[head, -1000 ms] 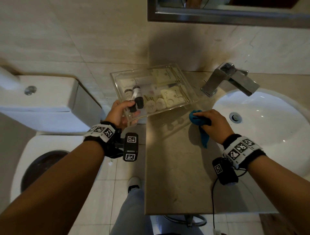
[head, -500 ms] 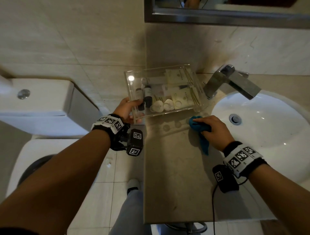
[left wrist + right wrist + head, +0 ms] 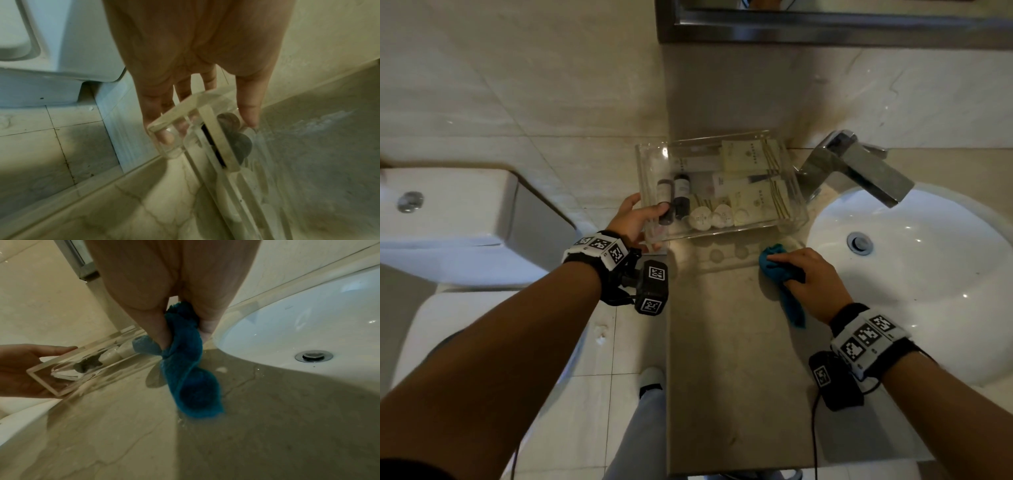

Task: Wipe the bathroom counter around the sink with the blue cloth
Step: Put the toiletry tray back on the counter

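My right hand [image 3: 791, 270] grips the bunched blue cloth [image 3: 779, 270] and presses it on the beige counter [image 3: 722, 359], just left of the white sink [image 3: 928, 291]. In the right wrist view, thumb and fingers of that hand [image 3: 183, 332] pinch the cloth [image 3: 189, 369], whose tail lies on the wet stone. My left hand [image 3: 643, 214] holds the left end of a clear tray [image 3: 796, 205] of toiletries, raised above the counter's back left corner. In the left wrist view, the thumb sits inside the tray [image 3: 172, 120] and the fingers lie beneath it.
A chrome faucet [image 3: 859, 168] stands behind the sink, close to the tray's right end. A toilet [image 3: 465, 222] sits left of the counter, lower down. A mirror frame [image 3: 825, 31] runs along the wall. Water drops lie on the counter beside the sink rim.
The left hand has carried the tray rightward, from beyond the counter's left edge to above its back left corner. The right hand with the cloth has barely shifted.
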The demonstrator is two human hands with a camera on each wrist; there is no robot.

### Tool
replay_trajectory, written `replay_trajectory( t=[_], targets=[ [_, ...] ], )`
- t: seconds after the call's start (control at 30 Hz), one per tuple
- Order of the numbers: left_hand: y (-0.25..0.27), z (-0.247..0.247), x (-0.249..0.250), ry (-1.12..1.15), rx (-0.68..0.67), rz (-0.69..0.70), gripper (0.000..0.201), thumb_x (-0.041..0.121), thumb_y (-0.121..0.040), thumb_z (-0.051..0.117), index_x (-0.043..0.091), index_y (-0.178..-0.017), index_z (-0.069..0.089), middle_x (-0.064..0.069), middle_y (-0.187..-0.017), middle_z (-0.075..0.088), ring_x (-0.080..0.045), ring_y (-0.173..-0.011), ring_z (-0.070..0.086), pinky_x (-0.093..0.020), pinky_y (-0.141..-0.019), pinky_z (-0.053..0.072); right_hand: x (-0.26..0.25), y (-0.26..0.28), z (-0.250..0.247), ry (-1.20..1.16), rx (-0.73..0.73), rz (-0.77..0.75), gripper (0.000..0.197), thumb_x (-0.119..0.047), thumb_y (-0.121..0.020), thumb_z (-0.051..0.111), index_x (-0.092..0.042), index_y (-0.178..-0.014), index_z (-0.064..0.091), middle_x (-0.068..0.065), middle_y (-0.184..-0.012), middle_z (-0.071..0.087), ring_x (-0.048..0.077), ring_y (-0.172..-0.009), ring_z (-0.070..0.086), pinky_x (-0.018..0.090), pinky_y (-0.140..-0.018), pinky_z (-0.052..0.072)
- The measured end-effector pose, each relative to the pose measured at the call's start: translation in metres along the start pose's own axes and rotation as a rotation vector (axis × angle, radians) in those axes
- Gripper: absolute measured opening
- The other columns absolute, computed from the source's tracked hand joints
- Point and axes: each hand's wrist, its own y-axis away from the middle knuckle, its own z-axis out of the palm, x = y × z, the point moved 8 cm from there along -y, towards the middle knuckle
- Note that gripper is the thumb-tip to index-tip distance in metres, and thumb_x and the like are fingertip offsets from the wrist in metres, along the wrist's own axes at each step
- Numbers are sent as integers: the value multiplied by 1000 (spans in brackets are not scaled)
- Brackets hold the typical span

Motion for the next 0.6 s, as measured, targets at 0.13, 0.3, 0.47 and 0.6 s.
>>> replay_trajectory(
  t=[0.13,0.3,0.47,0.6],
  targets=[
    [-7,-1,6,-23,6,1,59,21,-85,67,28,-136,38,-3,-100,58,-25,-90,60,-40,-71,53,2,-1,4,5,-15,5,51,10,-76,56,-16,-120,62,8,-111,53,14,-102,46,6,-88,26],
    [-17,-2,12,-83,3,15,59,26,-84,68,28,-136,40,-5,-107,59,-26,-97,60,-43,-72,52,3,-4,7,3,-24,13,52,10,-76,56,-18,-120,62,1,-107,50,12,-101,46,4,-87,25],
    [-28,0,21,-97,1,44,54,26,-86,67,27,-135,44,-4,-97,61,-23,-83,61,-37,-59,51,0,-4,6,18,-12,9,51,10,-76,56,-15,-120,62,5,-108,52,13,-99,46,4,-87,25],
    [-30,0,20,-123,-10,44,54,27,-87,65,27,-136,42,-4,-99,59,-22,-83,59,-35,-54,51,1,-3,6,28,4,12,51,10,-75,57,-14,-119,63,8,-109,54,20,-103,50,6,-88,26]
  ],
)
